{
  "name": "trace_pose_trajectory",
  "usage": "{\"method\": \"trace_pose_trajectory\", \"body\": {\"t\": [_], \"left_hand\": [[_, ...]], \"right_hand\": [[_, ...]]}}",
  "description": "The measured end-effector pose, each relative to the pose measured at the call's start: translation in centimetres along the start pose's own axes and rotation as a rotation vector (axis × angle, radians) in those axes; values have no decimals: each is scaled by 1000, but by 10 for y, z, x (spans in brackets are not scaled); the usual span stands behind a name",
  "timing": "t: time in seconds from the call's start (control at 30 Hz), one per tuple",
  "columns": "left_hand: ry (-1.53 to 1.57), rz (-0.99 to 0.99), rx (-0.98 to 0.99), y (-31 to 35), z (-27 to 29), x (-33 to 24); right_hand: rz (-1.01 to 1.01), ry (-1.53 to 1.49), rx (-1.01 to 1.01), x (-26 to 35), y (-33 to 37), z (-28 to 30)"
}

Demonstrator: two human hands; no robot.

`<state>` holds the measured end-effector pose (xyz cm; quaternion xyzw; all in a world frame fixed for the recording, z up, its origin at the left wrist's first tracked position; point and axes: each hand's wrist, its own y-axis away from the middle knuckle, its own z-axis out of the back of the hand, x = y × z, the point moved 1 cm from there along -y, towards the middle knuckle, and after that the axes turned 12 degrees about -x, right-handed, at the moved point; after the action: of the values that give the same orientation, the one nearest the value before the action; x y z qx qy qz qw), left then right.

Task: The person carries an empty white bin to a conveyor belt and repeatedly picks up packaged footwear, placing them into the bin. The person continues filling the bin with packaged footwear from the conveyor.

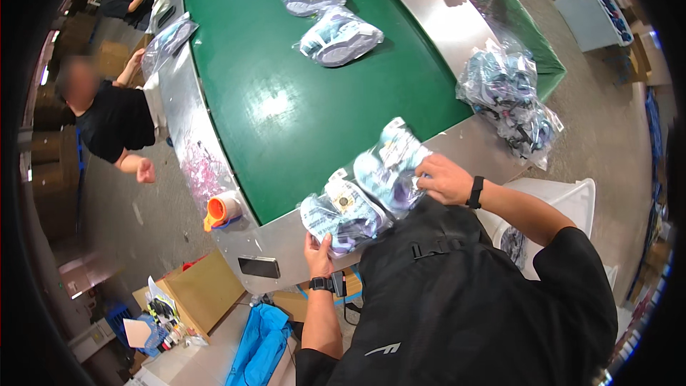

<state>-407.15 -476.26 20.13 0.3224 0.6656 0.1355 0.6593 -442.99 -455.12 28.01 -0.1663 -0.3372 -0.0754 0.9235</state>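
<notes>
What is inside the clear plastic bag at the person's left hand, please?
Through the clear bag at the left hand, pale blue and purple contents show, apparently shoes. Their underside, and anything beneath them, is covered, so I cannot tell.

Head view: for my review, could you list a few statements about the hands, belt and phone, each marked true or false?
1. The left hand touches a clear bag. True.
2. The right hand is away from any bag. False: it is at a second bag.
3. The belt is green. True.
4. The phone lies on the belt. False: it lies on the metal edge.
</notes>
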Motion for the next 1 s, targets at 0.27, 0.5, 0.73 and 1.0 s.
{"method": "trace_pose_trajectory", "body": {"t": [0.27,0.5,0.73,1.0], "left_hand": [[-174,-167,-16,13,-13,1],[-264,-195,-10,21,-27,-7],[-287,-227,-30,26,-29,-2],[-280,-166,-41,21,-29,-2]], "right_hand": [[-449,-24,-243,-9,28,-19],[-593,-12,-325,-30,23,-36],[-704,1,-231,-36,11,-45],[-778,-45,-211,-42,9,-50]]}}
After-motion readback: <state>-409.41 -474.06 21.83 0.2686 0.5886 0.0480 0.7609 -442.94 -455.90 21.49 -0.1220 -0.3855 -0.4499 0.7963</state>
